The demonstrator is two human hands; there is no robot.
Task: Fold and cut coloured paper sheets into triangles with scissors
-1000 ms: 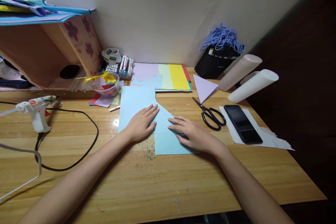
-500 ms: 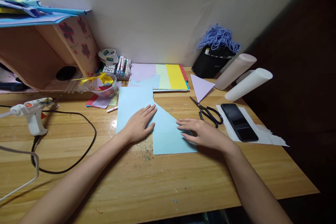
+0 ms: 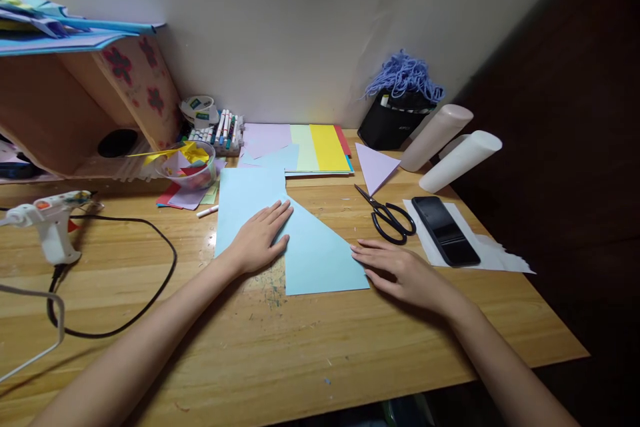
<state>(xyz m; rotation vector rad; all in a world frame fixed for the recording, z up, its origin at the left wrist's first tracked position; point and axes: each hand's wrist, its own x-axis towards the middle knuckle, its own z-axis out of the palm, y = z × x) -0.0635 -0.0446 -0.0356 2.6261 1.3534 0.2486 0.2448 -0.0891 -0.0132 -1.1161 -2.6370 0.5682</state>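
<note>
A light blue sheet of paper lies on the table with a slanted upper right edge. It adjoins another light blue sheet on its left. My left hand rests flat, fingers outstretched, across the left sheet and the inner edge of the right one. At the right sheet's right edge my right hand lies with fingers extended, fingertips touching the paper. It grips nothing. Black-handled scissors lie just beyond my right hand, partly open, below a folded lilac paper triangle.
A phone lies on white paper to the right, near two leaning cylinders. A glue gun with its cable is at left. Behind are a bowl of paper scraps, markers, coloured sheets and a black yarn holder.
My right hand has slid right and slightly toward me along the paper, to its right edge. My left hand has stayed on the sheets. The view has shifted slightly.
</note>
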